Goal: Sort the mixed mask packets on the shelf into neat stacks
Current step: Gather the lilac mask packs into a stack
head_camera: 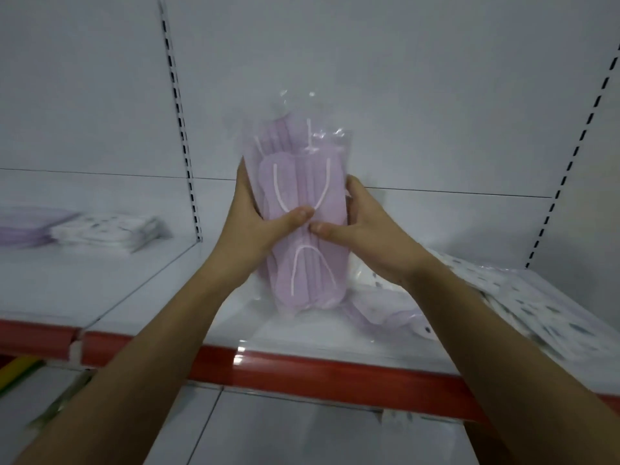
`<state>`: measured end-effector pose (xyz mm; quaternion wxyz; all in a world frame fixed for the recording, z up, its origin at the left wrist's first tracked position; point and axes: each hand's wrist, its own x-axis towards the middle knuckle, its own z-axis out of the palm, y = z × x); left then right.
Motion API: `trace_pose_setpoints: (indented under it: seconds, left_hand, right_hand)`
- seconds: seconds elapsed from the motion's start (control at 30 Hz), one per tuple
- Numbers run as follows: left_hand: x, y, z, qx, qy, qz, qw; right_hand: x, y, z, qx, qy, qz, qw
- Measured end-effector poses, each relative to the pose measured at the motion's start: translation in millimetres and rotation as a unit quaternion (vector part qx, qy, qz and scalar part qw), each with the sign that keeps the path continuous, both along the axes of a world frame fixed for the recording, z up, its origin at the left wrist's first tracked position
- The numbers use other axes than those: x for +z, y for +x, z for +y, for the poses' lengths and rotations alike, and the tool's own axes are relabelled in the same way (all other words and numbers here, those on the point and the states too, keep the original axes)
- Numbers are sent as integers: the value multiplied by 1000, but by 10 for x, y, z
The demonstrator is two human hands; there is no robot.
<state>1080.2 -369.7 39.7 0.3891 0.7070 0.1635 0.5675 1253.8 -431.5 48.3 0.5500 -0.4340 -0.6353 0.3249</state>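
Several clear packets of lilac masks (298, 182) stand upright as a bundle on the white shelf (161, 297). My left hand (258, 229) grips the bundle's left side and my right hand (362, 226) grips its right side, with both thumbs pressed on the front. More lilac packets (379, 318) lie flat on the shelf behind the bundle's lower right. White patterned packets (523, 297) lie spread at the right. At the far left sit a lilac stack (23, 229) and a white patterned stack (107, 231), side by side.
The shelf has a red front edge (302, 367) and a white back panel with slotted uprights (183, 129). A lower shelf (268, 431) shows below, with yellow and green items (16, 370) at its far left.
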Motion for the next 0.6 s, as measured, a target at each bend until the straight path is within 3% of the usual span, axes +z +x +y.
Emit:
trace_pose_setpoints:
  seconds: [0.13, 0.27, 0.33, 0.4, 0.43, 0.5, 0.6]
  left_hand:
    - [-282, -56, -78, 0, -58, 54, 997]
    - [-393, -117, 1, 23, -117, 56, 991]
    - [-427, -159, 79, 36, -159, 13, 986]
    - [-493, -174, 130, 38, -193, -4, 980]
    - [-539, -167, 150, 37, -202, 11, 979]
    - [-620, -148, 183, 40, -205, 67, 976]
    - [-652, -141, 165, 42, -186, 123, 974]
  right_hand:
    - [-170, 9, -168, 7, -86, -105, 991]
    - [-44, 282, -365, -117, -98, -100, 983]
    - [-35, 466, -470, -164, -105, -264, 945]
    - [-133, 550, -537, -156, -167, -445, 866]
    - [-199, 562, -557, -154, -199, -490, 835]
    - [-295, 567, -567, -168, -213, -508, 817]
    - [-316, 586, -474, -262, -151, -511, 805]
